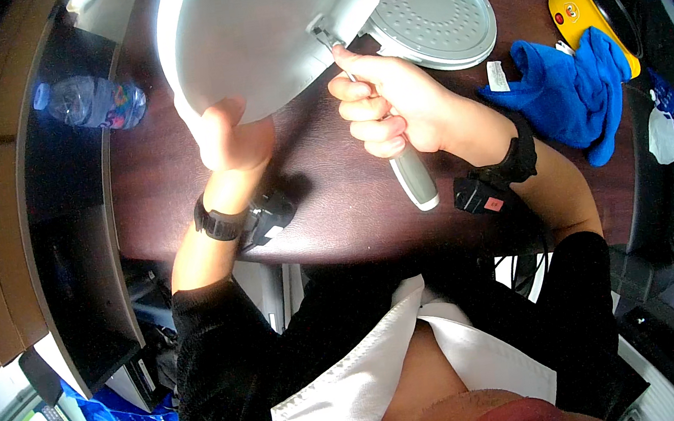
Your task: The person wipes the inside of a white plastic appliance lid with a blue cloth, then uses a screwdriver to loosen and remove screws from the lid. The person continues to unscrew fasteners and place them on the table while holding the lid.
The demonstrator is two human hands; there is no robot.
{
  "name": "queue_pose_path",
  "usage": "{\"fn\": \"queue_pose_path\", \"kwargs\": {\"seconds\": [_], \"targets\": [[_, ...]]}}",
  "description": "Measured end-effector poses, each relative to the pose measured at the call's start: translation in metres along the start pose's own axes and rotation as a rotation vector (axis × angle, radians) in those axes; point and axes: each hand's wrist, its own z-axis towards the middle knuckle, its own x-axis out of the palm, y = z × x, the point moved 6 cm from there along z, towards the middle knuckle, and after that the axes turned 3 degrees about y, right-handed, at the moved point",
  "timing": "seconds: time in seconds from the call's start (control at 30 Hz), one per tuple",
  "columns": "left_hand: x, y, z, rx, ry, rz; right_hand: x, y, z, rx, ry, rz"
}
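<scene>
A large white, smooth-walled plastic vessel (247,43) is held up tilted above the table, its top cut off by the frame's edge. My left hand (234,139) grips its lower rim, closed on it with the fingers partly hidden. In my right fist (383,106) is a tool with a thick grey handle (412,177). The tool's small metal head (322,33) lies against the vessel's surface; its exact kind is unclear. Behind my right hand, a round grey lid-like disc (439,18) with many dimples rests on the table.
A blue cloth (573,94) lies crumpled at the right, beside a yellow container (579,8) with a dark inside. A clear plastic bottle (93,102) lies at the far left. Under my wrists sit dark objects, one a small black box (478,194) near the table's front edge.
</scene>
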Motion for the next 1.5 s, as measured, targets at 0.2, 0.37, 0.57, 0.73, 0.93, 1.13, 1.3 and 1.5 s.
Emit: {"fn": "queue_pose_path", "kwargs": {"seconds": [0.2, 0.37, 0.57, 0.73, 0.93, 1.13, 1.3, 1.5], "targets": [[-0.001, -0.007, -0.001, 0.124, -0.004, 0.176, -0.007, 0.005, 0.002, -0.106, -0.258, -0.319], [-0.003, -0.006, 0.001, 0.037, 0.0, 0.159, -0.022, 0.04, 0.0, -0.225, -0.573, -1.218], [0.0, -0.003, 0.002, 0.01, 0.067, 0.234, -0.003, 0.055, -0.018, -0.662, -0.836, -1.939], [-0.002, 0.0, 0.0, -0.033, -0.01, 0.258, -0.035, 0.051, -0.01, -0.541, -0.609, -1.442], [0.001, 0.001, -0.001, -0.028, -0.027, 0.164, -0.017, 0.009, -0.009, -0.061, -0.178, -0.322], [0.0, 0.002, 0.0, -0.027, 0.002, 0.174, -0.016, 0.008, -0.006, -0.053, -0.221, -0.339], [-0.006, 0.0, -0.003, -0.022, -0.023, 0.253, -0.033, 0.035, 0.0, -0.305, -0.504, -1.121], [0.002, -0.005, 0.002, 0.008, 0.029, 0.348, -0.01, 0.053, -0.016, -0.76, -0.839, -1.917]]}}
